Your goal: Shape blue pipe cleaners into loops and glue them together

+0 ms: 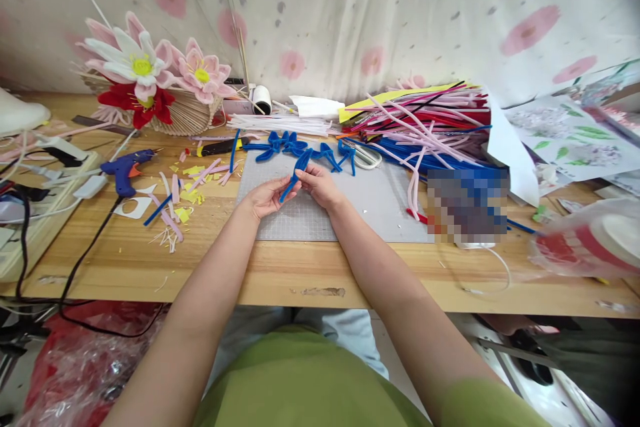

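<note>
**A:** ok so where's the blue pipe cleaner (pixel 296 173) sitting relative to the fingers?

**B:** right between them. The left hand (pixel 267 197) has its fingers pinched shut on the lower end, and the right hand (pixel 320 185) has its fingers closed on the piece a bit higher up. Hands nearly touching, both equally near since both have hold of it.

**A:** which way does it run?

**B:** diagonal. Low end by the left fingers, then it slants up and away from the person, poking out past the right fingers toward the far side. Looks folded into a narrow loop, can't tell for sure.

**A:** what's around?

**B:** both hands hover over the grey cutting mat (pixel 370 203) on the tabletop (pixel 280 273). Just beyond the fingers is a row of finished blue bent shapes (pixel 290 145). Further right, a big pile of pipe cleaners (pixel 425 120). Off to the left, pink and yellow scraps (pixel 187 190), then a blue glue gun (pixel 125 170), and paper flowers (pixel 150 73) at the back.
</note>
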Motion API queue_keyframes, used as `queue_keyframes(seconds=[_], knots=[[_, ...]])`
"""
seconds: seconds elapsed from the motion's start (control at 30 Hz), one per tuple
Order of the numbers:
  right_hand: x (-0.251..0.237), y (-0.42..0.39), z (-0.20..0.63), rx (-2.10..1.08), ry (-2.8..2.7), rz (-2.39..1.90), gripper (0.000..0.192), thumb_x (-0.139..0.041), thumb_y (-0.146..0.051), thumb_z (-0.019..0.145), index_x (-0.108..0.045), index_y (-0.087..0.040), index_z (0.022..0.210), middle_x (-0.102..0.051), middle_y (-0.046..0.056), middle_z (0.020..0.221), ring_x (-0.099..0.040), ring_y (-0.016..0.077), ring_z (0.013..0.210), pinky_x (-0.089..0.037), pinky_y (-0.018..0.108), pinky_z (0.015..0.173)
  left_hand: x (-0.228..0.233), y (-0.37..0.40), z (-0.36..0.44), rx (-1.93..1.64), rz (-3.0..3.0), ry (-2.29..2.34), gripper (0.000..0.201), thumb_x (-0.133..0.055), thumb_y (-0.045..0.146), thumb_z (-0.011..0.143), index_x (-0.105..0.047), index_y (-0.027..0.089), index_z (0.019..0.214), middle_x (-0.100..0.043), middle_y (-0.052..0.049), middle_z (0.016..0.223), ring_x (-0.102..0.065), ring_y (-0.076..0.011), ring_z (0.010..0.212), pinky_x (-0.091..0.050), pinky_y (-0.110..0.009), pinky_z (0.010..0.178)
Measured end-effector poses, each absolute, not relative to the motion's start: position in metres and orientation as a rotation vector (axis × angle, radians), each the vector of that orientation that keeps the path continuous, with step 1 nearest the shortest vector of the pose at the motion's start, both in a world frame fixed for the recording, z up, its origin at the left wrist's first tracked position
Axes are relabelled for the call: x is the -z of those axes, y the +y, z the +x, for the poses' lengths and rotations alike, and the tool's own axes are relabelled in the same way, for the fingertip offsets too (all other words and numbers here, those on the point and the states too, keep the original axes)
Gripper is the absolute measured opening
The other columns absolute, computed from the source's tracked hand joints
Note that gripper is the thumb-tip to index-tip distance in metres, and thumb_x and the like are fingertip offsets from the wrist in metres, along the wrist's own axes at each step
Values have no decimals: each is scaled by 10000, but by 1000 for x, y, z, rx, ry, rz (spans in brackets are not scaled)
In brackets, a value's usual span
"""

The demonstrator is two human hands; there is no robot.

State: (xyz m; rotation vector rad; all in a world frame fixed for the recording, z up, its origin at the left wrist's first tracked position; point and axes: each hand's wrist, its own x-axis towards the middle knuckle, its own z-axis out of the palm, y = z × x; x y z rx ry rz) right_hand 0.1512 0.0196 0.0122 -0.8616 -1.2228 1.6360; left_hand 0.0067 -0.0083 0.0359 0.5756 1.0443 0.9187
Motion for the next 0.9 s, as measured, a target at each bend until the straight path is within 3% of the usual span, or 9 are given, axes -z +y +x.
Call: queue_keyframes(seconds=[0.17,0.27,0.37,0.47,0.57,0.67,0.8,0.9], knots=[[-10,22,153,-1598,-1238,-883,400,-717,-494,564,-473,-185,633,-467,-63,528,-383,60,476,-293,225,494,-39,-11,15,-992,690,1102,41,-613,138,759,-640,124,786,-680,-42,684,-644,-99,646,-539,-204,639],[-10,23,152,-1537,-1275,-923,394,-713,-487,561,-472,-180,616,-454,-66,521,-336,48,452,-254,224,467,-37,-11,19,-1067,847,1159,231,-652,130,716,-592,104,938,-665,-27,627,-625,-105,559,-540,-246,611],[-12,24,150,-1499,-1316,-961,381,-717,-472,539,-486,-179,618,-487,-53,540,-387,62,481,-285,230,483,-33,-11,19,-1097,1084,1227,356,-658,157,707,-537,115,1039,-653,-10,607,-621,-118,527,-529,-260,581],[-12,24,149,-1474,-1353,-982,359,-713,-448,530,-489,-180,615,-535,-34,573,-468,91,541,-340,243,532,-29,-12,18,-1089,1317,1309,363,-656,178,704,-530,154,1044,-656,1,633,-627,-120,535,-523,-255,599],[-12,24,148,-1444,-1367,-1015,347,-701,-430,550,-466,-178,592,-532,-31,572,-464,88,536,-335,243,535,-29,-13,19,-1092,1337,1353,386,-647,158,707,-499,174,1063,-655,13,638,-631,-118,542,-524,-263,626],[-13,22,150,-1423,-1391,-1026,371,-694,-447,578,-437,-180,566,-459,-56,514,-386,63,484,-283,230,495,-30,-12,21,-1063,1128,1272,282,-602,120,745,-494,146,1004,-647,5,619,-637,-123,560,-533,-281,629],[-20,20,154,-1390,-1381,-994,370,-629,-510,661,-470,-178,622,-399,-71,511,-317,48,457,-230,219,460,-35,-13,17,-904,986,1182,24,-571,114,778,-551,100,784,-650,-42,609,-629,-115,540,-531,-259,601],[-21,20,156,-1364,-1355,-993,354,-600,-514,687,-514,-171,663,-405,-67,524,-306,44,462,-212,213,456,-39,-15,14,-772,951,1153,55,-597,98,756,-565,88,712,-658,-68,618,-637,-132,538,-528,-254,567]])
